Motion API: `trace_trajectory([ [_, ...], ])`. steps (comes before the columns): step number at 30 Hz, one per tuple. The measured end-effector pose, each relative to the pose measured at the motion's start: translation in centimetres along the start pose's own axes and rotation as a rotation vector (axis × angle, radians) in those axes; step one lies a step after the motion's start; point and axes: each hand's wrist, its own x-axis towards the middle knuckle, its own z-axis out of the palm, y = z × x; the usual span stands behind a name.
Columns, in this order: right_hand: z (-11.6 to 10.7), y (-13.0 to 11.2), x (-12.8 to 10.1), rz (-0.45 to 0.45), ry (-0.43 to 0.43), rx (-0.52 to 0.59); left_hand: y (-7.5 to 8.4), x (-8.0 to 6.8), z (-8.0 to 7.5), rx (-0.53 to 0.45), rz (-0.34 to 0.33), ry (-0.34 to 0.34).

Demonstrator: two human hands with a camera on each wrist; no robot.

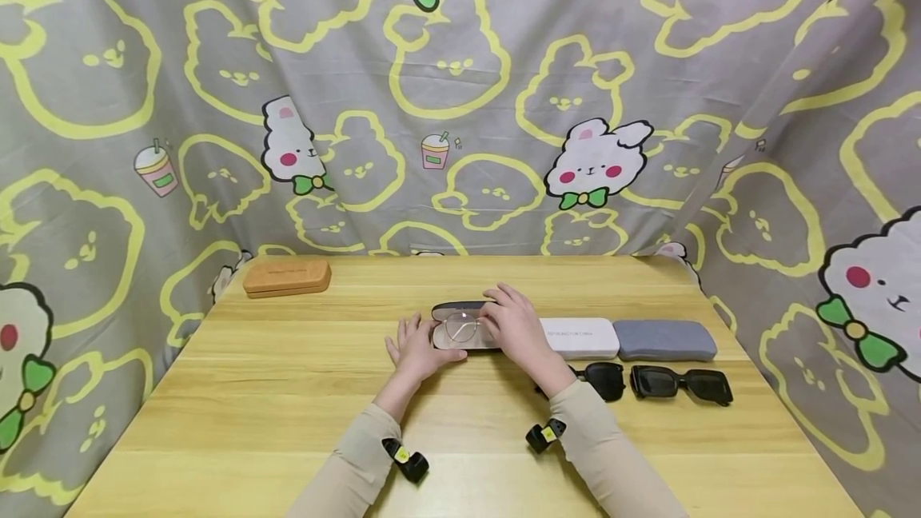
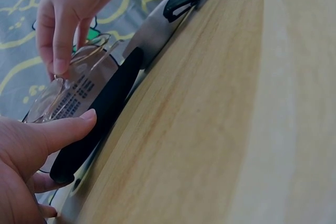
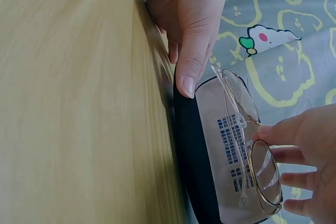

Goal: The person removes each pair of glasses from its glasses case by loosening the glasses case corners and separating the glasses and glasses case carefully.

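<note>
An open dark glasses case sits mid-surface. The left hand steadies its left end, thumb against the rim, grip relaxed. The right hand pinches the thin-framed glasses resting in the case.

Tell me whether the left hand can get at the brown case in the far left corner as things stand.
Probably yes. The left hand only steadies the open glasses case with its thumb. Bare wooden table lies between it and the brown case, with nothing in the way, though it would have to let go of the open case first.
</note>
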Motion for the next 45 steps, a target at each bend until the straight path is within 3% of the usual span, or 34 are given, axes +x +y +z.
trace_trajectory([
  [29, -1.6, -0.4, -1.5, -0.076, 0.06, 0.012, 0.1, -0.1, -0.1, -0.006, 0.006, -0.013],
  [45, -2.2, -1.0, -2.6, -0.063, 0.02, 0.005, 0.1, -0.1, 0.1, -0.001, -0.016, 0.007],
])
